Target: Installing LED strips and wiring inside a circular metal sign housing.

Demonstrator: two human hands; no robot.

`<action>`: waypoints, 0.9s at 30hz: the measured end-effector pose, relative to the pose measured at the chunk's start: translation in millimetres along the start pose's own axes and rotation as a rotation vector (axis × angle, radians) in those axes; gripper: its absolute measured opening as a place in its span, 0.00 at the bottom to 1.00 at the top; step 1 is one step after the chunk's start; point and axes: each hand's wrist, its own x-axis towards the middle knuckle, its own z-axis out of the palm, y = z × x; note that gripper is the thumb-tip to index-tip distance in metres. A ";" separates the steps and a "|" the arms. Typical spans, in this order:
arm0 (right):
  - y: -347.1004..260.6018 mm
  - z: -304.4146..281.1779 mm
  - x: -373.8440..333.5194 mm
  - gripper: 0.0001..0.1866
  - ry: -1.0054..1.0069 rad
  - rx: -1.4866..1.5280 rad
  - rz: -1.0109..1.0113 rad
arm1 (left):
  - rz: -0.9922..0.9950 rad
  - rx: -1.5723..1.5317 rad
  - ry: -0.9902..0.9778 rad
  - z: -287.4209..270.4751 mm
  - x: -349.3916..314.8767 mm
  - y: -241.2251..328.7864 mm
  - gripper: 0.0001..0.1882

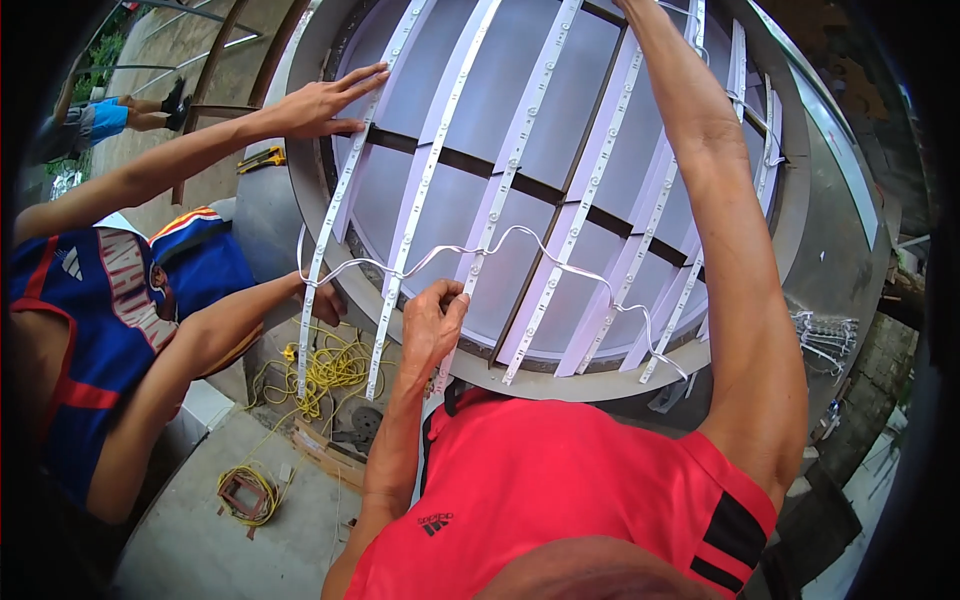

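White light strip should be kept straight across the near rim by the left hand, fingers nearly closed, hold unclear; the right hand's fingers cannot be seen.

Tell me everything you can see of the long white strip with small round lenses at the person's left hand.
The long white strip with small round lenses looks slim, perhaps plastic or metal. It slants across the large round grey frame, runs out of the picture at the top and is partly hidden by the bare left hand, which seems to touch it. A wavy white wire crosses it.
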 end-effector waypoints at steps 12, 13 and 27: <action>16.8 20.4 -22.8 0.10 0.152 0.006 -0.305 | -0.062 -0.105 0.034 1.8 -4.7 -19.3 0.12; 19.9 12.5 -14.2 0.14 0.262 -0.126 -0.397 | -0.104 -0.134 -0.012 0.8 -3.5 -17.1 0.12; 20.2 -3.4 -5.6 0.14 0.101 -0.536 -0.720 | -0.069 -0.204 -0.097 -17.9 2.0 -27.2 0.12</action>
